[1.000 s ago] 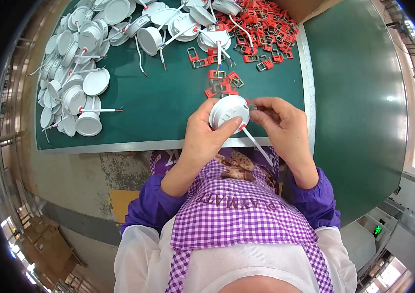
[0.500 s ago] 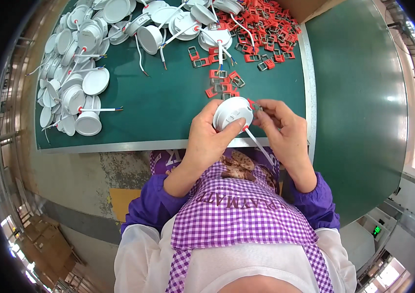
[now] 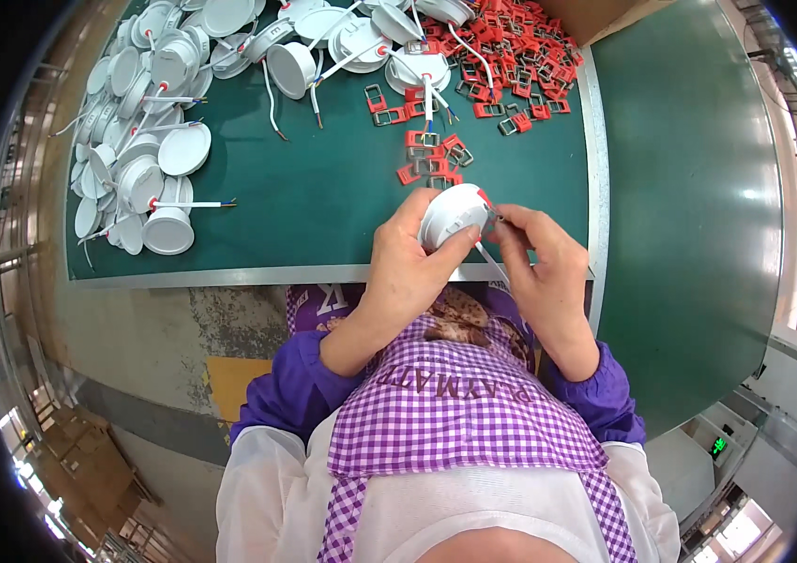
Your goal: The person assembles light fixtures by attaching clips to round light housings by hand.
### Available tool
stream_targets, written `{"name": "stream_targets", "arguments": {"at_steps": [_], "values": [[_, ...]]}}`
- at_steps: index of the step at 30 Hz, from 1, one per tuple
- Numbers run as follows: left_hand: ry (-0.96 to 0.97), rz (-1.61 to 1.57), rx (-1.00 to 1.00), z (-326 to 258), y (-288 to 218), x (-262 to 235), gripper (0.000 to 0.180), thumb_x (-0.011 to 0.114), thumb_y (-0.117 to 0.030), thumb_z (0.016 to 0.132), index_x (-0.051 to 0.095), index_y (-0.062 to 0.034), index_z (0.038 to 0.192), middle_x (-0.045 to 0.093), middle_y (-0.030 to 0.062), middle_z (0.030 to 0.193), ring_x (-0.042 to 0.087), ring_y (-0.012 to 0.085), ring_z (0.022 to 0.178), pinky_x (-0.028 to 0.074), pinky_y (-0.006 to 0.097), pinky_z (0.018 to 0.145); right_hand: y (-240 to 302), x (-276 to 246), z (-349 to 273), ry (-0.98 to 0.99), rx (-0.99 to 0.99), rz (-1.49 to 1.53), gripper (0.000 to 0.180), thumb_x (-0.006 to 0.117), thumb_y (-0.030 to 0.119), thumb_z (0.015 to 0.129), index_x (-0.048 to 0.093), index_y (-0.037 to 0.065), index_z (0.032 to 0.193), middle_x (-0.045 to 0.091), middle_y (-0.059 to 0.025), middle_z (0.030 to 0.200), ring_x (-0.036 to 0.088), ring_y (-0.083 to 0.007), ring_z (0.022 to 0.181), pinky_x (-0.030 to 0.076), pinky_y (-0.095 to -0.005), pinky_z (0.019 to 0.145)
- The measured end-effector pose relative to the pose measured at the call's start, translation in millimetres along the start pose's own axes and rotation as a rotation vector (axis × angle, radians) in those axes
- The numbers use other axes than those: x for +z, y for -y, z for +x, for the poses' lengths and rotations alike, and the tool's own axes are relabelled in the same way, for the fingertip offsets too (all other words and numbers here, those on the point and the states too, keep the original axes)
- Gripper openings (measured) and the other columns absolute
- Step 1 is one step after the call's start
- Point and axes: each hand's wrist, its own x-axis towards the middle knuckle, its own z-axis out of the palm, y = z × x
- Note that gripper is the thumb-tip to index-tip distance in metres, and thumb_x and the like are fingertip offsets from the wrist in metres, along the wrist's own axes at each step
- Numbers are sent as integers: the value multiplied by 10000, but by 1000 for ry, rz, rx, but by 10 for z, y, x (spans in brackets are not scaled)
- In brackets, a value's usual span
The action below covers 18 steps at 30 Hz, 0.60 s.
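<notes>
My left hand is closed round a white round downlight, its thumb on the light's rear face. From the light a white cable trails down toward my right wrist. My right hand pinches a small red and grey spring clip at the light's right edge. The fingertips partly cover the clip, so how far it sits in the light is hard to see. Just beyond the light lie several loose red clips on the green table.
A heap of white downlights with cables fills the table's left and far side. Red clips are piled at the far right beside a cardboard box. A metal edge strip divides this table from another green surface.
The downlight has tilted and shifted slightly right in my left hand. My right fingers have turned at its edge, and the red part of the clip now lies against the rim.
</notes>
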Motion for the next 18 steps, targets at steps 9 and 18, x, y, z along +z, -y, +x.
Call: {"name": "stream_targets", "arguments": {"at_steps": [9,18], "values": [[71,103,20,12,-39,-46,268,728,-91,846,618,-17,1078,649,18,904,594,68,807,493,239,697,13,23,-23,19,-86,-50,281,599,-128,774,612,-7,1028,661,-151,894,678,-289,776,539,-358,649],[150,48,108,74,4,-121,283,737,-111,832,601,-25,1066,645,62,821,605,96,721,493,268,620,-5,-28,46,39,-10,101,199,629,-113,792,610,-1,956,643,-141,851,654,-279,731,517,-337,631]]}}
